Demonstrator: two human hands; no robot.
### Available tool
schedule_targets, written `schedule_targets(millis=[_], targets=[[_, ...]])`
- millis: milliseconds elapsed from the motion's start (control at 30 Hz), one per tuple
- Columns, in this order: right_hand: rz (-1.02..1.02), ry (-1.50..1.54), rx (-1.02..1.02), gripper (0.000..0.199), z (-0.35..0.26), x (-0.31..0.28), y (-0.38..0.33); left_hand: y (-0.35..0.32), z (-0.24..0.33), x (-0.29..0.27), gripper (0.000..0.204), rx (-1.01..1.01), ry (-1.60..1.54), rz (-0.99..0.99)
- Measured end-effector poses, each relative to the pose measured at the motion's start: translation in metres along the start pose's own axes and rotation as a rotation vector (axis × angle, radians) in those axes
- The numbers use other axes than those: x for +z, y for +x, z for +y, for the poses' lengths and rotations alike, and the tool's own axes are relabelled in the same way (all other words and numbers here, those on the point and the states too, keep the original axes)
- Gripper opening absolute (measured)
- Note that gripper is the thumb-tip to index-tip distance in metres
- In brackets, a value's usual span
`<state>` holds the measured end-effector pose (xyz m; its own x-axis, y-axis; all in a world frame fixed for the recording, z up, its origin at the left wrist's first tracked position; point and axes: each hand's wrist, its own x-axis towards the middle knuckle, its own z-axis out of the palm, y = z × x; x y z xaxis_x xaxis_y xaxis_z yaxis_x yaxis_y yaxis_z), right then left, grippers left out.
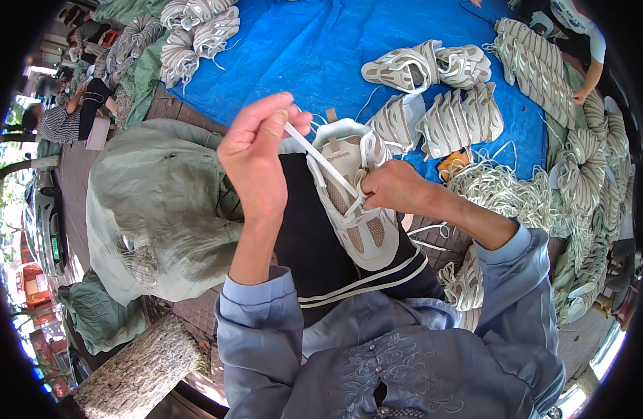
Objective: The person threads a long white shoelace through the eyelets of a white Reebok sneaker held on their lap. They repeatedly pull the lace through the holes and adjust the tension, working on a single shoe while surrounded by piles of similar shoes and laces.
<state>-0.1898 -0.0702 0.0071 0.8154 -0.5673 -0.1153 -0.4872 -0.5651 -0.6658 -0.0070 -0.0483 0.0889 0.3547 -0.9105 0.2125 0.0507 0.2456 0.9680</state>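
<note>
Pinching white lace point(321, 158): left hand point(258, 143), thumb against index finger. Right hand point(397, 187) curled at shoe point(338, 197), fingertip grip hidden. Shoe on black trousers point(295, 230), dial centre. Blue tarp point(300, 49), 12 o'clock; stuffed sack point(154, 202), 9 o'clock.

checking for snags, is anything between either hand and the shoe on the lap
Nothing visible blocks either: the right hand is at the shoe; only the white lace pinched in the left hand spans that hand's gap.

Shoe point(356, 230) matt mesh; tarpaulin point(314, 52) glossy plastic; log point(143, 370) rough wood.
</note>
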Motion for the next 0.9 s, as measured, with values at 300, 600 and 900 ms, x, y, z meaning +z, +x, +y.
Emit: schedule_targets(millis=[300,600,900], targets=[[0.101,-0.139,0.023,0.01,0.006,0.008,-0.002,0.012,-0.025,-0.084,0.023,-0.151,-0.03,0.294],[-0.016,-0.257,-0.023,0.009,0.022,-0.004,0.01,0.004,-0.038,-0.127,0.024,-0.261,-0.041,0.288],[0.044,0.991,0.321,0.011,0.048,-0.026,-0.008,0.015,-0.044,-0.19,0.034,-0.357,-0.243,0.328]])
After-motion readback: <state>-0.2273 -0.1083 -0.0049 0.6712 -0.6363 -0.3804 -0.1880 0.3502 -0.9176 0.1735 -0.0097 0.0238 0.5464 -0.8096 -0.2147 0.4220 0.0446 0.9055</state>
